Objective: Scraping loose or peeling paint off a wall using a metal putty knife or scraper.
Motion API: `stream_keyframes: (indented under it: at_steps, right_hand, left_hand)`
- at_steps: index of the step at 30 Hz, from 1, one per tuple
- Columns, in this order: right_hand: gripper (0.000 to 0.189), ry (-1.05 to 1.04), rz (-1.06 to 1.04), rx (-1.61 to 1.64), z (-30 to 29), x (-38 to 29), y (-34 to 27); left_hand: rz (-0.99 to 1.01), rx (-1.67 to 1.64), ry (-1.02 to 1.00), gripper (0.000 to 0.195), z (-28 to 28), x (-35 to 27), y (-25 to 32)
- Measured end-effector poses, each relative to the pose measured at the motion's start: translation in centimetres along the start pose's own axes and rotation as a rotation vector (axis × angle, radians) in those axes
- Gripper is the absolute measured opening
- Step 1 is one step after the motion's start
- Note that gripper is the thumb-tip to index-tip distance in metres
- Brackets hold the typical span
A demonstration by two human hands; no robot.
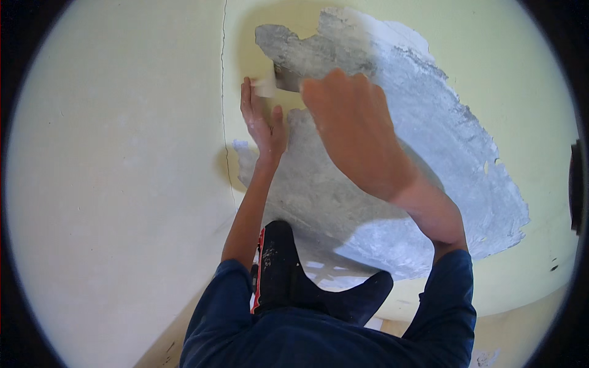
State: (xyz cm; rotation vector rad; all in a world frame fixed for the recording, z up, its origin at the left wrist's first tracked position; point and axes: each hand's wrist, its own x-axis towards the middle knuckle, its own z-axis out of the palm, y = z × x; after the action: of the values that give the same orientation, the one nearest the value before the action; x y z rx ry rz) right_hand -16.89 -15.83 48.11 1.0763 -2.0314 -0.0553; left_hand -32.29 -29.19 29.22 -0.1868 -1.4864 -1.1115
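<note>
My right hand (349,124) is closed on a scraper, whose broad metal blade (287,79) shows to the left of the fist, near the pale yellow paint; its handle is hidden in the hand. To the left, my left hand (264,124) has its fingers spread near a loose pale paint flake (265,88); whether it touches the flake I cannot tell. Around and below both hands is a large patch of bare grey wall (322,165) with a ragged edge of paint.
A thin crack (222,69) runs down the painted wall (129,138) left of the patch. My knees, in dark trousers (280,267), are close to the wall's lower part. A dark object (575,188) stands at the far right edge.
</note>
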Motion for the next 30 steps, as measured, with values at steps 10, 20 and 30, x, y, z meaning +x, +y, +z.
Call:
stream_keyframes:
  at_steps: [10, 20, 30]
  right_hand:
    - [0.021, 0.059, 0.155, 0.074, 3.4, 2.0, -0.2]
    - [0.010, 0.070, 0.383, 0.076, 2.5, 3.3, -0.2]
    - [0.026, 0.295, 0.553, 0.671, 11.1, -4.5, -1.6]
  left_hand:
    - [-0.185, -0.033, 0.011, 0.063, -1.6, 3.3, 1.8]
    - [-0.231, -0.267, 0.231, 0.022, -1.5, 8.7, 0.5]
    - [-0.521, -0.485, 0.177, 0.036, -12.5, -1.0, 6.9]
